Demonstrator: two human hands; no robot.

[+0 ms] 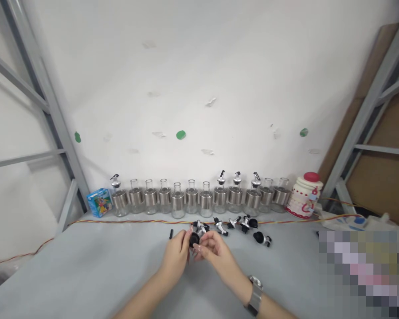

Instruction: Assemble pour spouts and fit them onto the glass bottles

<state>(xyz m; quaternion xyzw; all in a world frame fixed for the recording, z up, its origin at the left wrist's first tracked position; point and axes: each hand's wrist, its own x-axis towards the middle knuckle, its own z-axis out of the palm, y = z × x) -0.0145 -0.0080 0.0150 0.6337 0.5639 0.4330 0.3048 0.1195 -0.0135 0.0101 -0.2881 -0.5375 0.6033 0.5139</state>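
Note:
Between my two hands is a bottle pourer with a round black rubber base turned toward me. My left hand grips it from the left, fingers wrapped round it. From the other side, my right hand pinches at its edge with thumb and fingers. Several more silver-and-black pourers lie loose just beyond and to the right, one of them farther right than the rest. A small black strip lies beside my left hand. Behind stands a row of glass bottles with steel sleeves; several carry pourers, others have open necks.
A blue picture box stands left of the bottles, and a white-and-red jar stands right. A twisted red-yellow wire crosses the grey table before the row. White wall behind, metal frames at the sides.

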